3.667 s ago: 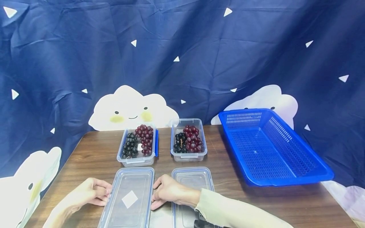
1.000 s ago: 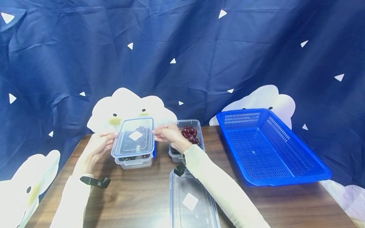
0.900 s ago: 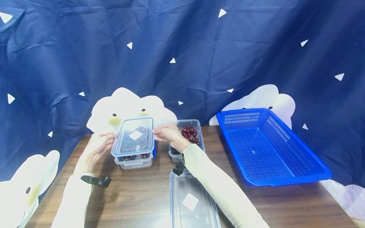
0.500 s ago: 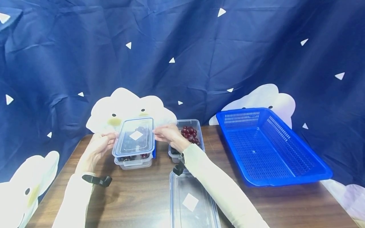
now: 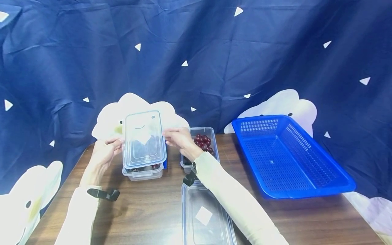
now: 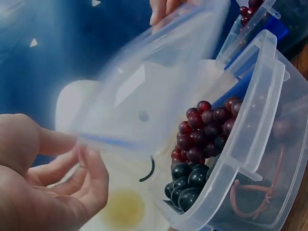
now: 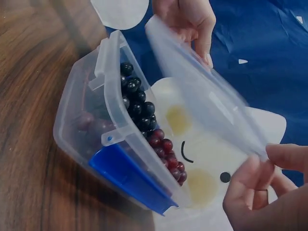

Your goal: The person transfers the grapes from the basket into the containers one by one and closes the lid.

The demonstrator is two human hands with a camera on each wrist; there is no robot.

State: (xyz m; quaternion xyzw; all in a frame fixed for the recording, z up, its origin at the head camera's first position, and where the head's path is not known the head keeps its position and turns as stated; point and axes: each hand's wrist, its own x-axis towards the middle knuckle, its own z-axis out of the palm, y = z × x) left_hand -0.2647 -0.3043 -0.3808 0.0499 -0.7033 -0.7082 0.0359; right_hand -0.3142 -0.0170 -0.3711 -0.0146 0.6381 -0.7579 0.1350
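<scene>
While the head view shows mostly lid (image 5: 137, 149) over the left tub (image 5: 142, 175), both wrist views peek in beside it: black grapes (image 7: 139, 103) and red grapes (image 7: 168, 156), packed side by side inside that tub! Right wrist gives me the blue clip (image 7: 130, 178) too, hanging wide along the tub's right side, where the head view catches only a sliver. And look, left wrist alone picks out a pinkish loop (image 6: 236, 204) through the tub's front wall. Only from the head do I get the basket (image 5: 294, 195), well to the right of the tub, and the other lid (image 5: 214, 221), nearer me and to the tub's right.

So, the hands! My left hand (image 5: 105, 151), at the tub's left, pinches the lid's left edge; my right hand (image 5: 180, 140), at the tub's right, pinches the opposite edge, thumb against fingers. Right between them sits the lid, above the tub, and whether its near edge touches the rim I can't tell.

Its long axis runs away from me, roughly along the tub's own, with the far end tipped up above the tub and the top face leaning toward me.
</scene>
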